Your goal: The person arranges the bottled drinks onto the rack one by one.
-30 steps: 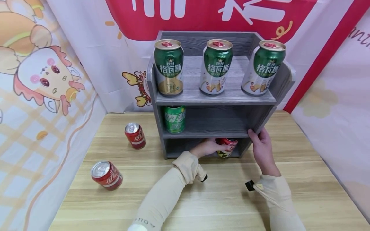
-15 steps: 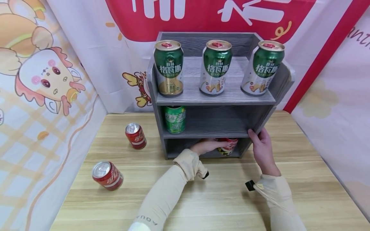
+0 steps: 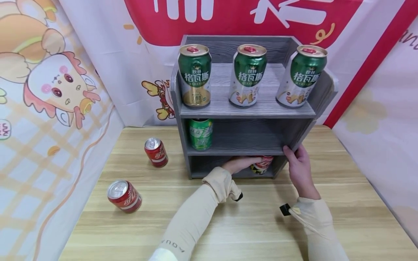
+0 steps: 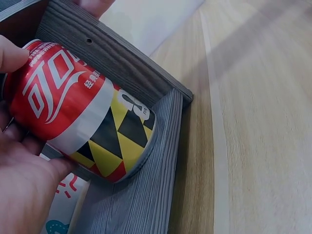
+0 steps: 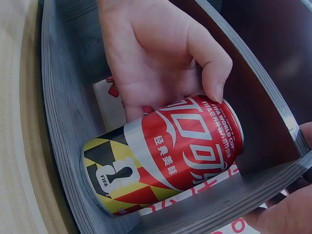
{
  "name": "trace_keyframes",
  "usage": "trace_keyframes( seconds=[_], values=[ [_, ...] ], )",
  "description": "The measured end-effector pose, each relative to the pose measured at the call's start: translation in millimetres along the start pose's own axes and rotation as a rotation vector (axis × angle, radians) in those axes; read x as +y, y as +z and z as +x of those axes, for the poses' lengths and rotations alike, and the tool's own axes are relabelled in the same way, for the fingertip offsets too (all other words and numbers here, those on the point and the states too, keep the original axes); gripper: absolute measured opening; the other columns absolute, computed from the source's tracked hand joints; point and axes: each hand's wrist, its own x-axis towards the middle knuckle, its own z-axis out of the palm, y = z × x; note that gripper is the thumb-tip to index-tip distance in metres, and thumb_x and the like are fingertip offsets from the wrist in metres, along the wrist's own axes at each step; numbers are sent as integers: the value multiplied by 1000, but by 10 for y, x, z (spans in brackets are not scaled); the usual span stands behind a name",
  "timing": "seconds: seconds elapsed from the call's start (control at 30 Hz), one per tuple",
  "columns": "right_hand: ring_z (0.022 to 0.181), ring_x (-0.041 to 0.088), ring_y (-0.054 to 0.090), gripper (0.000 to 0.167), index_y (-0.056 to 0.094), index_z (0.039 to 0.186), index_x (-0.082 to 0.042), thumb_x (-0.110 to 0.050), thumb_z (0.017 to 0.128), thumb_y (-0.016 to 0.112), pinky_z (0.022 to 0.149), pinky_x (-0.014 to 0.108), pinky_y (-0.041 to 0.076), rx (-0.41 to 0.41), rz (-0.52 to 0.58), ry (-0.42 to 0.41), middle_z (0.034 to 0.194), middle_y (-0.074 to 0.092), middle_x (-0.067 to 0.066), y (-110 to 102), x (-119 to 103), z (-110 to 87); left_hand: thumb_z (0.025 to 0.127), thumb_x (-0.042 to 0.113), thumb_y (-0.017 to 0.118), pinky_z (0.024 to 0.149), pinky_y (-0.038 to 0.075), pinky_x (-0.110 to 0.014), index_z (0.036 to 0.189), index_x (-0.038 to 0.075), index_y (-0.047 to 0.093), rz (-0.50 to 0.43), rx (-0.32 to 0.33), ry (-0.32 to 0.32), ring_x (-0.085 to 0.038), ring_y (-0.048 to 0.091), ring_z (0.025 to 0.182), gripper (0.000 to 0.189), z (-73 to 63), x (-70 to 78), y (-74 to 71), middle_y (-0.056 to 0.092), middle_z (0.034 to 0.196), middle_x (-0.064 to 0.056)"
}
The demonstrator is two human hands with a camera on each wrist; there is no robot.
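On the bottom shelf, against the right side panel, stands a red cola can (image 3: pixel 262 165) with a yellow-and-black checked lower part. My left hand (image 3: pixel 240 164) reaches into that compartment and grips the can (image 4: pixel 87 107) near its top. Its thumb presses the front, and its fingers go round behind. In the right wrist view, the left hand (image 5: pixel 161 53) is seen from the side. My right hand (image 3: pixel 299 169) holds the right side panel of the grey wooden shelf (image 3: pixel 245 152), thumb at the front edge. Its other fingers go behind the panel and are partly hidden.
Several more cans are about. Green-topped cans (image 3: pixel 249 76) line the top shelf, and a green can (image 3: pixel 201 134) stands at the left of the middle shelf. Two red cola cans (image 3: pixel 156 152) stand on the wooden table (image 3: pixel 254 224) to the left. Printed cloth walls (image 3: pixel 140 65) surround the table.
The left thumb has shifted slightly up on the cola can, showing more of its lower front. The right hand keeps its hold on the shelf. The head view has moved slightly.
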Motion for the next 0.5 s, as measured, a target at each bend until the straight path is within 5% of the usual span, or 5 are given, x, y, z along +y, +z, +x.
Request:
trace_keyframes(
  seconds=[0.5],
  values=[
    [108,10,60,32,56,135,0,-6,104,55,97,19,47,-7,26,-19,119,64,1,-1,9,4,106,19,41,103,40,-20,145,-7,46,-2,16,20,-23,51,128,48,64,47,69,51,146,-22]
  ],
)
